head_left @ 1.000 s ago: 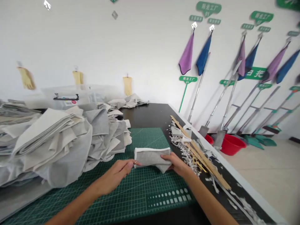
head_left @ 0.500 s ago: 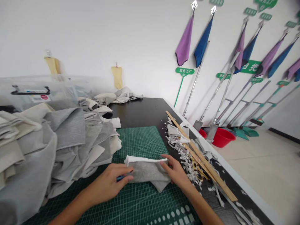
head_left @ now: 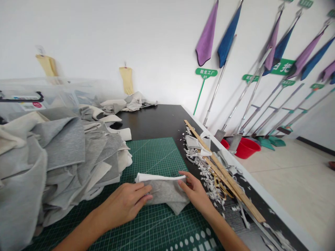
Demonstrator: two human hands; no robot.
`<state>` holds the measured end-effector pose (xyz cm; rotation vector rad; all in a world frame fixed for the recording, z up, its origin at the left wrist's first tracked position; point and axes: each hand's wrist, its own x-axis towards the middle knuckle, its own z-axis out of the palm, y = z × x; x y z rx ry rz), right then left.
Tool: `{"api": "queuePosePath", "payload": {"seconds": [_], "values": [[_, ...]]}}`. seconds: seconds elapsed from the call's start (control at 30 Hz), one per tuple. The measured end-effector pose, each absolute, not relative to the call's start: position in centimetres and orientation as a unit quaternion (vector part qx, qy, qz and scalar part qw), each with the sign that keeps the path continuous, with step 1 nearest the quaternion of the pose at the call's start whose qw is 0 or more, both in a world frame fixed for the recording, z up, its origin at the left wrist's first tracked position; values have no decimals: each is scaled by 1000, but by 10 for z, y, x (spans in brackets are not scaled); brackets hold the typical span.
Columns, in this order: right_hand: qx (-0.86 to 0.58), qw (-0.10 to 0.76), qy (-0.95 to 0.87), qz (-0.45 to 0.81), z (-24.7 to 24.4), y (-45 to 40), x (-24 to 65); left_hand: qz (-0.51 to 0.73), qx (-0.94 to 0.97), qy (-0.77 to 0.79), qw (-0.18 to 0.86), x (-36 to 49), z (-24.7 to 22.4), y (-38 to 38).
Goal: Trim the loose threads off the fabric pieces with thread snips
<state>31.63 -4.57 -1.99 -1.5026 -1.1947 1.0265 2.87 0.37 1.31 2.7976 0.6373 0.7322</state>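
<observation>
A folded piece of grey fabric (head_left: 167, 192) with a white edge along its far side lies on the green cutting mat (head_left: 155, 157). One corner points toward me. My left hand (head_left: 125, 202) is closed at the fabric's left end, its thumb and fingers bent over it. Whatever lies inside that palm is hidden. At the other end my right hand (head_left: 195, 190) grips the fabric, thumb on top and fingers at the white edge.
A large heap of grey and cream cloth (head_left: 65, 146) covers the left side, before a clear plastic box (head_left: 60, 92). Along the right edge lie wooden strips (head_left: 232, 181), white scraps (head_left: 206, 174) and gold-handled scissors (head_left: 221, 188). Beyond, a red basin (head_left: 247, 148) and mops stand by the wall.
A small blue object seen between my left fingers is out of sight now. The left hand has come slightly further over the fabric's end. My right hand keeps its grip; the view has shifted slightly.
</observation>
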Motion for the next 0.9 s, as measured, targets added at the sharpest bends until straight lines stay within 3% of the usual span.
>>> {"api": "queuePosePath", "payload": {"seconds": [0.23,0.43,0.63,0.9], "values": [[-602,478,-463,441,-19,-45,315,227,949,207,73,51,25,2],[-605,477,-456,446,-24,-46,317,216,952,181,119,68,42,8],[-587,492,-455,454,-29,-45,317,118,959,233,107,78,57,0],[-584,496,-451,457,-33,-45,317,86,946,239,203,79,51,22]]}}
